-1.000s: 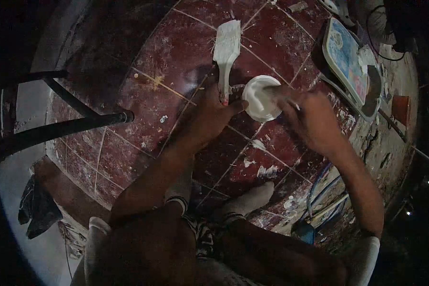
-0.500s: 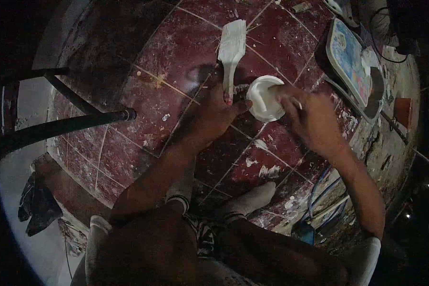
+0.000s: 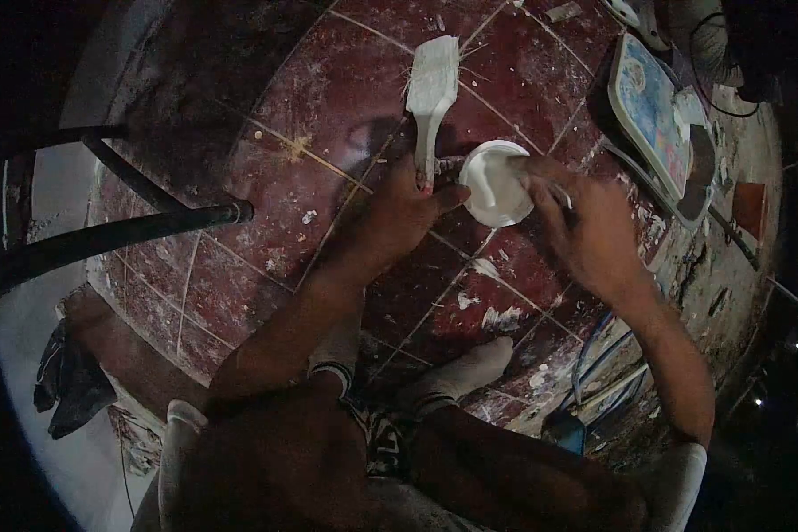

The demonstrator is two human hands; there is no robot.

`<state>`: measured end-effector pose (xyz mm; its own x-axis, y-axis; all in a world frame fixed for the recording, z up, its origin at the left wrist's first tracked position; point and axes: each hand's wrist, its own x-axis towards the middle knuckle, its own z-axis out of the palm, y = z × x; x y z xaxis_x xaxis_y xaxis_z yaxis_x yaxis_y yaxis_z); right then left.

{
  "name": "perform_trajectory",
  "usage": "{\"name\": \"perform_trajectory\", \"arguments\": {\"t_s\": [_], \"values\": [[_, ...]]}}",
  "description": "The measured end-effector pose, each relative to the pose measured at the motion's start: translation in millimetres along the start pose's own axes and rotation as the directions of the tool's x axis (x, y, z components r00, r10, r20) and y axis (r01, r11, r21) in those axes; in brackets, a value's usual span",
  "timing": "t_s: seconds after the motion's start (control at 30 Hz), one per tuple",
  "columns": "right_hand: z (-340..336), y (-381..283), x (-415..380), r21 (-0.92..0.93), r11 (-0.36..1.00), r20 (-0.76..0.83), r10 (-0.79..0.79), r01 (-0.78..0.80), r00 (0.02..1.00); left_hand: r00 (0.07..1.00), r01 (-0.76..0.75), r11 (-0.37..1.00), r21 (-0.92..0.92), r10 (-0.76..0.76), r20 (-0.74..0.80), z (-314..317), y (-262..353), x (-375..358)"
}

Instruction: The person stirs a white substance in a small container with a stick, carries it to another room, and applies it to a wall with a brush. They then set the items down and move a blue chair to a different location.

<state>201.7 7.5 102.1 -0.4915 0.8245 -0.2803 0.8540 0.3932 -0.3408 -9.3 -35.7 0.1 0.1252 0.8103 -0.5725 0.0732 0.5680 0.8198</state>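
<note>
My left hand (image 3: 408, 217) is closed round the lower handle of a wide, white-coated brush (image 3: 434, 75), whose bristles point away from me. Its thumb reaches the left rim of a round white cup (image 3: 483, 208) with white stuff inside. My right hand (image 3: 590, 222) is at the cup's right side, fingers curled over the rim and partly inside. A thin light-coloured piece shows between those fingers; what it is I cannot make out, as the fingers are blurred.
Red tiled floor (image 3: 319, 115) carries white spatters. A blue-topped scale-like object (image 3: 652, 106) leans at the upper right. Dark tubes (image 3: 133, 232) reach in from the left. Blue cables (image 3: 585, 372) lie at lower right, near my feet.
My right hand has shifted slightly at the cup, its fingers turning a little to the right. The brush, the cup and my left hand have hardly moved.
</note>
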Motion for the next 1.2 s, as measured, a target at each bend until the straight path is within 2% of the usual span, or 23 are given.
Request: {"name": "perform_trajectory", "arguments": {"t_s": [0.07, 0.13, 0.17, 0.23, 0.33, 0.37, 0.43, 0.47, 0.53, 0.57, 0.63, 0.67, 0.73, 0.77, 0.8, 0.87, 0.93, 0.97, 1.0, 1.03, 1.13, 1.17, 1.2], "values": [[3.7, 3.7, -3.6, 0.188, 0.980, -0.101, -0.043, 0.062, 0.994, 0.999, -0.033, 0.999, 0.006, 0.033, 0.004, -0.5, -4.5, 1.5], [-10.8, -2.2, -3.8, -0.143, 0.987, 0.069, -0.059, 0.068, 0.996, 0.998, -0.062, 0.998, 0.012, 0.062, 0.003, -1.2, 5.0, -4.0], [-9.2, -3.3, -2.8, -0.140, 0.987, 0.074, -0.062, 0.072, 0.995, 0.999, -0.010, 0.997, 0.074, 0.012, -0.030, -1.6, 13.0, -9.5], [-6.4, -4.0, -1.0, -0.001, 0.998, -0.005, 0.061, -0.061, 0.998, 0.997, 0.044, 0.990, 0.133, -0.036, -0.062, 0.1, 12.4, -10.8], [-6.2, -0.5, -6.0, 0.108, 0.993, 0.031, -0.048, 0.044, 0.998, 0.996, -0.029, 0.997, 0.066, 0.034, -0.080, 1.7, -14.3, 1.5], [-8.9, -1.3, -4.4, 0.108, 0.993, 0.029, -0.048, 0.044, 0.998, 0.995, -0.088, 0.996, 0.026, 0.089, -0.034, 0.5, -17.8, 3.3], [-16.9, -3.5, -0.9, -0.139, 0.988, -0.059, 0.062, -0.070, 0.996, 0.989, -0.145, 0.989, -0.016, 0.146, 0.010, -0.3, -14.8, 2.8], [-11.9, -2.0, -2.1, -0.139, 0.988, -0.061, 0.062, -0.070, 0.996, 0.999, -0.039, 0.996, 0.079, 0.039, -0.004, -0.2, -10.4, 1.6], [2.7, 3.0, -8.3, 0.222, 0.975, -0.121, 0.007, 0.020, 0.993, 0.997, 0.070, 0.983, 0.171, -0.067, -0.027, 0.0, -1.7, -2.8], [1.6, 4.3, -10.2, 0.221, 0.975, -0.120, 0.008, 0.019, 0.993, 1.000, 0.021, 0.986, 0.166, -0.018, -0.018, 0.1, 1.9, -5.0], [-1.3, 5.4, -12.8, 0.186, 0.980, 0.051, -0.083, 0.072, 0.995, 1.000, -0.027, 0.986, 0.162, 0.029, -0.010, 1.0, 3.9, -8.2], [-4.3, 2.3, -12.1, 0.188, 0.979, 0.051, -0.084, 0.073, 0.995, 0.997, -0.059, 0.979, 0.195, 0.069, -0.046, 2.2, 4.1, -9.3], [-11.4, -4.4, -10.8, -0.101, 0.982, 0.110, 0.168, -0.158, 0.980, 0.991, -0.091, 0.969, 0.228, 0.111, -0.078, 3.2, 1.0, -7.2], [-5.3, 2.0, -11.8, -0.102, 0.982, 0.109, 0.170, -0.159, 0.979, 0.994, -0.088, 0.977, 0.195, 0.099, -0.051, 3.1, -5.3, -2.2], [4.3, 9.1, -11.7, 0.120, 0.993, 0.012, -0.009, 0.007, 1.000, 0.996, -0.082, 0.984, 0.161, 0.087, -0.023, 3.1, -6.4, -0.2], [7.9, 16.4, -14.8, 0.316, 0.929, -0.120, -0.163, 0.194, 0.979, 0.998, -0.062, 0.978, 0.201, 0.065, -0.011, 2.5, -3.7, -0.5], [-6.3, 7.8, -14.4, -0.162, 0.986, 0.026, -0.036, 0.040, 0.999, 0.999, -0.042, 0.969, 0.242, 0.044, -0.001, 2.6, -3.9, -0.7], [-3.2, 8.9, -14.4, -0.163, 0.986, 0.027, -0.036, 0.040, 0.999, 0.993, -0.111, 0.973, 0.201, 0.119, -0.029, 3.9, -8.0, -0.3], [2.3, 11.5, -14.1, -0.073, 0.996, -0.039, -0.048, 0.045, 0.998, 0.979, -0.182, 0.970, 0.162, 0.193, -0.058, 5.4, -11.4, 0.5], [5.1, 13.1, -13.7, 0.017, 0.998, -0.106, -0.053, 0.055, 0.993, 0.979, -0.183, 0.970, 0.161, 0.194, -0.057, 5.5, -14.0, 1.6], [2.3, 13.1, -13.4, 0.099, 0.989, -0.053, -0.108, 0.113, 0.993, 0.988, -0.148, 0.975, 0.166, 0.154, -0.021, 2.4, -5.6, -2.6], [-1.1, 9.4, -12.5, 0.098, 0.989, -0.051, -0.107, 0.112, 0.993, 0.998, -0.032, 0.977, 0.212, 0.041, -0.037, 1.7, 2.5, -7.6], [-6.6, 3.7, -11.3, -0.053, 0.998, -0.012, -0.024, 0.023, 1.000, 0.996, 0.082, 0.964, 0.254, -0.070, -0.054, 2.9, 9.9, -10.8]]}}
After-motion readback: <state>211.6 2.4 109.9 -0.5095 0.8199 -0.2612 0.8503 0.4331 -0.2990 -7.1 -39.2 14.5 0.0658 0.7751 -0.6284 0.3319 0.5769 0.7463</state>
